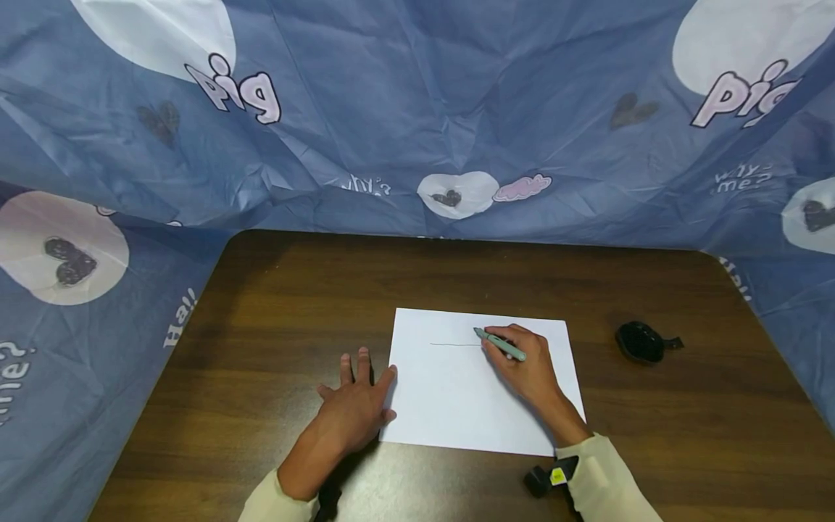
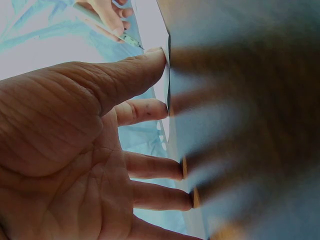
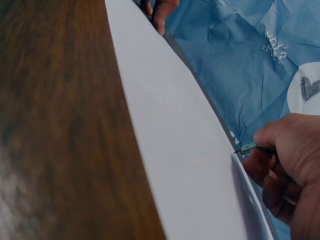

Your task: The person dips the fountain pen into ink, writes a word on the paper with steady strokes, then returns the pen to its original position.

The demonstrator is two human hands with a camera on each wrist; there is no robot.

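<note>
1. Head view: a white rectangular sheet of paper (image 1: 450, 399) lies at the lower centre of the frame on a brown wood-grain table (image 1: 261, 362), a thin dark line (image 1: 453, 344) across its upper part. The left hand (image 1: 355, 406), fingers spread, rests at the sheet's left edge, thumb and index finger on the paper. The right hand (image 1: 528, 362), over the sheet's right half, pinches a slim grey-green pen (image 1: 502, 344) (whether the tip touches the paper, I cannot tell). A small black rounded object with a short tab (image 1: 641, 342) lies at centre right; a blue printed cloth (image 1: 417, 109) fills the top.

2. Left wrist view: the left hand's spread fingers reach from the left towards the middle, thumb and index finger at the sheet's edge. The pen, pinched by the right hand, shows at upper left.

3. Right wrist view: the right hand holds the pen at lower right; the left hand's fingers show at the top.
</note>
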